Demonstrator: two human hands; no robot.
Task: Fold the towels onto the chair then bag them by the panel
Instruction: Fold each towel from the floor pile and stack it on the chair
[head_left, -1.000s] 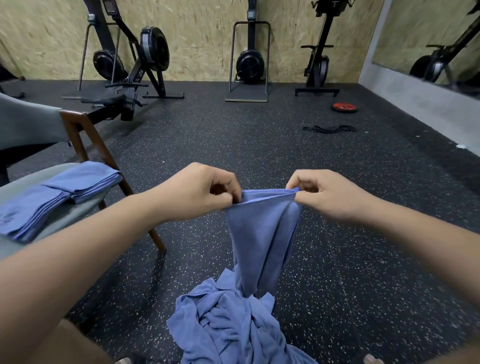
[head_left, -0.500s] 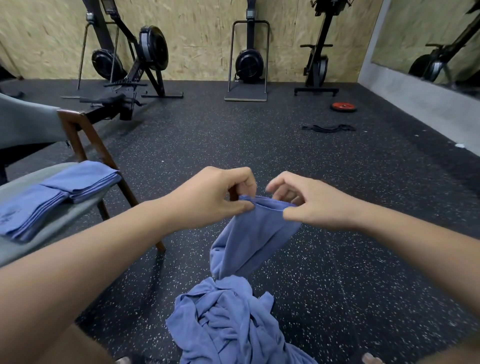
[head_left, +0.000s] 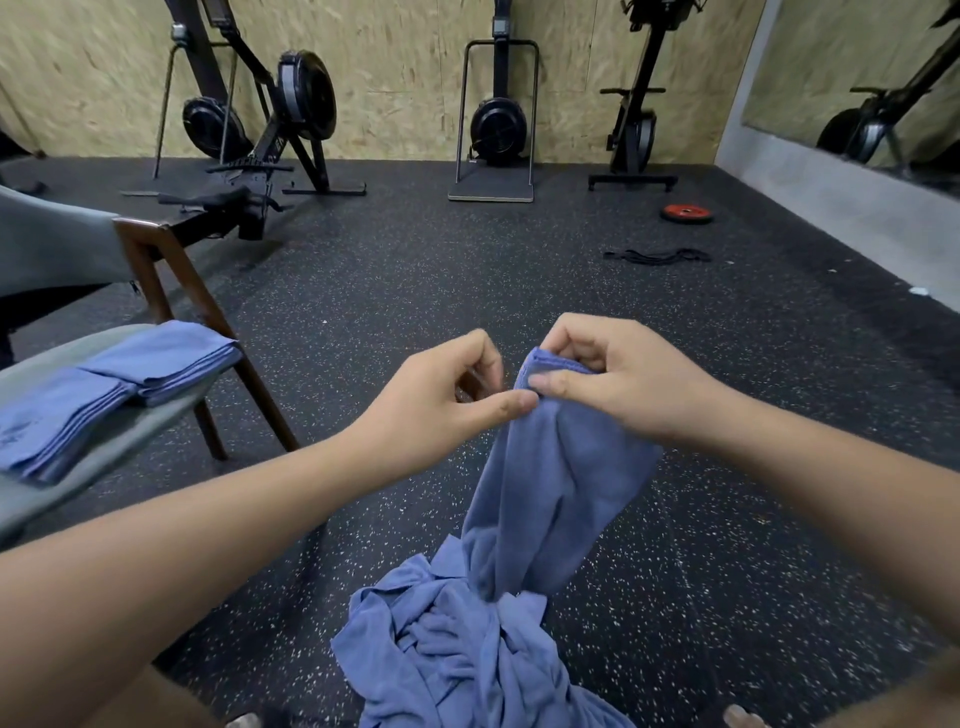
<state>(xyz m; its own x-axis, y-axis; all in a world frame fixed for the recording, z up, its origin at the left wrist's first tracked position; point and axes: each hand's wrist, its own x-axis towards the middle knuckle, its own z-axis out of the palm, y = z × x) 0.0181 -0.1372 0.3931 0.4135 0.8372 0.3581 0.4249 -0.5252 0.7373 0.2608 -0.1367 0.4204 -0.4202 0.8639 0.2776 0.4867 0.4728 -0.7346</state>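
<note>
Left of the grip, a grey-cushioned wooden chair (head_left: 130, 441) carries two folded blue towels (head_left: 119, 379). Below the grip, a crumpled blue towel heap (head_left: 457, 654) lies on the floor. A hanging blue cloth towel (head_left: 550, 483) is pinched at its top hem by the left hand (head_left: 431, 405) and right hand (head_left: 623, 384).

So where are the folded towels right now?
Head view, far left: the folded towels lie side by side on the chair seat, well left of the held towel.
</note>
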